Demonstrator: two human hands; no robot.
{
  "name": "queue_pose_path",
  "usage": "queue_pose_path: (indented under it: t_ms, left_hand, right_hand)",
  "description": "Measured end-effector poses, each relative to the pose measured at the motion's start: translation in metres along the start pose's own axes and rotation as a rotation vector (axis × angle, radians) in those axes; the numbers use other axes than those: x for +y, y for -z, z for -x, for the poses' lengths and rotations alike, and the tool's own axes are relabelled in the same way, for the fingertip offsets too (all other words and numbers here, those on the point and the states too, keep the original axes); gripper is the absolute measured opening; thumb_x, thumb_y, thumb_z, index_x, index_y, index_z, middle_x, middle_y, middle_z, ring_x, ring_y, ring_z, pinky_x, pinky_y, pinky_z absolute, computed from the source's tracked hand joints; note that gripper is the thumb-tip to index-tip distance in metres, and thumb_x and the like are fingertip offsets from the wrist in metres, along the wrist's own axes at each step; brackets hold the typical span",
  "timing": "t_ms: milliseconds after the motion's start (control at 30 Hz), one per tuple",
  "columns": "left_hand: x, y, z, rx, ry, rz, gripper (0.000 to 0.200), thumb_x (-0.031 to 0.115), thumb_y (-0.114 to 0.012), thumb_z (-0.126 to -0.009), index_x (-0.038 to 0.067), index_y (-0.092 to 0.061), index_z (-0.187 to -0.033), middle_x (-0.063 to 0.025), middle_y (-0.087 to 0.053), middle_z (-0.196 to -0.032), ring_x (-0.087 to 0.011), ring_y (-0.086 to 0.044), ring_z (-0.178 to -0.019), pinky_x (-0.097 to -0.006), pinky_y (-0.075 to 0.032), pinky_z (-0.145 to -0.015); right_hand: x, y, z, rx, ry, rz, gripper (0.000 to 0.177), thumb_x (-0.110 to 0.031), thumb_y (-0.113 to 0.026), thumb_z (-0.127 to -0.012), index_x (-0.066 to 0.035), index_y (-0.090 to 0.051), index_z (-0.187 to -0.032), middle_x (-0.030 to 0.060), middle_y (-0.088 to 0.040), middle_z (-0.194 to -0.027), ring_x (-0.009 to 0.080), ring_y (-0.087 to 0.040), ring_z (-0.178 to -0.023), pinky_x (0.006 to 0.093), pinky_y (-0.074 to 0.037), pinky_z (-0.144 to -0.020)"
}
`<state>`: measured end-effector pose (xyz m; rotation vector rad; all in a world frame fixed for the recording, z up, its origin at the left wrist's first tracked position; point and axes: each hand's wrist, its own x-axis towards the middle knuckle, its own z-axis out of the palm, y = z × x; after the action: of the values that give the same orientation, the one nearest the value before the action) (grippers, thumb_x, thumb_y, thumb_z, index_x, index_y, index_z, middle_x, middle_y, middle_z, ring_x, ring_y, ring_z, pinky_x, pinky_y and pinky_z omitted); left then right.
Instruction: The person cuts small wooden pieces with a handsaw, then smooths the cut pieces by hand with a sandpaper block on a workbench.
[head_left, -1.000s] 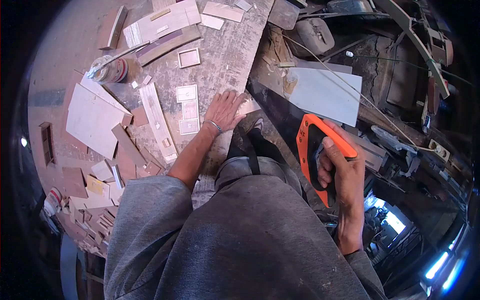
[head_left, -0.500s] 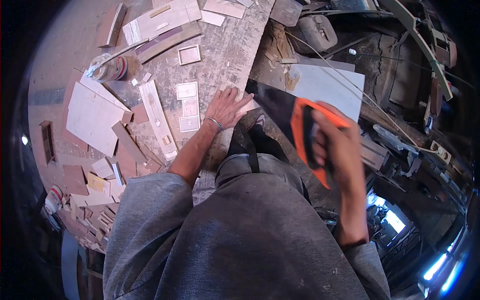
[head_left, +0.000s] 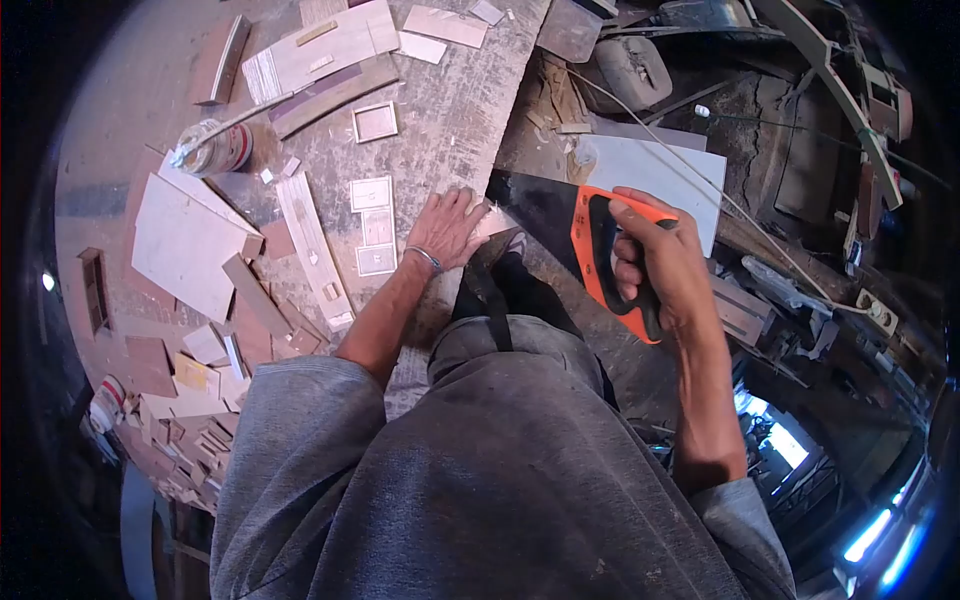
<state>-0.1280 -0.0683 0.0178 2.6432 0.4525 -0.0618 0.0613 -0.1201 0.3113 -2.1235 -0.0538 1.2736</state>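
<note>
My right hand (head_left: 655,255) is closed round the handle of a hand saw (head_left: 592,250) with an orange and black grip. The dark blade points left, its tip end at the table's edge beside a small pale wood piece (head_left: 492,222). On that piece and the tabletop (head_left: 455,130) lies my left hand (head_left: 447,228), palm down, fingers spread a little, a bracelet at the wrist. The wood piece juts past the edge, and part of it is hidden under the fingers. Left of this hand lie small framed wood pieces (head_left: 376,227).
A tub (head_left: 222,148) with a stick across it stands at the upper left. Wood boards (head_left: 190,240) and offcuts are strewn over the table's left side. A white panel (head_left: 650,180), a jug (head_left: 636,73) and a thin cable lie beyond the right edge.
My right hand and the saw have shifted slightly left and up, and the handle is less blurred. My left hand is still on the wood piece, slightly lower in view.
</note>
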Motion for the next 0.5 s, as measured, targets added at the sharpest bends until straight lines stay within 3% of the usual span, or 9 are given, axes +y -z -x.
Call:
queue_pose_path:
  t_ms: [67,200,300,333,500]
  left_hand:
    - [0.004,0.001,0.0,-0.026,0.015,0.012,0.058,0.049,-0.062,-0.091,0.014,-0.055,-0.137,-0.013,-0.052,-0.127,-0.0275,-0.047,-0.119,-0.0436,-0.038,-0.094]
    - [0.0,0.005,0.0,-0.013,-0.008,0.0,0.054,0.05,-0.06,-0.091,0.012,-0.057,-0.129,-0.0148,-0.053,-0.127,-0.0291,-0.049,-0.118,-0.0436,-0.039,-0.094]
    - [-0.001,0.002,-0.001,-0.035,-0.039,-0.037,0.054,0.05,-0.06,-0.091,0.013,-0.056,-0.131,-0.0144,-0.053,-0.126,-0.0288,-0.049,-0.118,-0.0439,-0.039,-0.094]
    - [-0.001,0.002,-0.001,-0.063,-0.032,-0.025,0.054,0.05,-0.06,-0.092,0.014,-0.055,-0.132,-0.0144,-0.053,-0.127,-0.0288,-0.049,-0.118,-0.0447,-0.039,-0.094]
    - [0.001,0.0,0.0,0.03,-0.035,-0.031,0.05,0.045,-0.065,-0.088,0.019,-0.057,-0.13,-0.0141,-0.052,-0.13,-0.029,-0.048,-0.12,-0.0462,-0.038,-0.095]
  right_hand:
    - [0.0,-0.013,-0.005,0.053,0.001,0.056,0.043,-0.023,-0.068,-0.098,0.0,-0.058,-0.133,-0.0012,-0.048,-0.064,0.0086,-0.044,-0.048,0.0271,-0.034,-0.039]
    - [0.021,-0.014,-0.02,-0.066,0.042,0.024,0.043,-0.023,-0.067,-0.098,0.003,-0.059,-0.131,0.0018,-0.054,-0.064,0.0103,-0.048,-0.045,0.0281,-0.036,-0.038]
    - [0.03,-0.027,-0.021,0.078,0.026,-0.004,0.032,-0.022,-0.065,-0.099,0.003,-0.063,-0.119,0.0015,-0.054,-0.063,0.0104,-0.047,-0.044,0.0281,-0.036,-0.039]
    - [0.028,-0.032,-0.028,-0.021,0.069,-0.041,0.027,-0.022,-0.064,-0.1,0.003,-0.064,-0.112,0.0013,-0.053,-0.063,0.0102,-0.046,-0.043,0.0278,-0.036,-0.039]
    - [0.024,-0.012,-0.024,-0.031,0.024,-0.075,0.029,-0.022,-0.063,-0.101,0.001,-0.062,-0.118,0.0003,-0.05,-0.063,0.0099,-0.045,-0.044,0.0274,-0.035,-0.039]
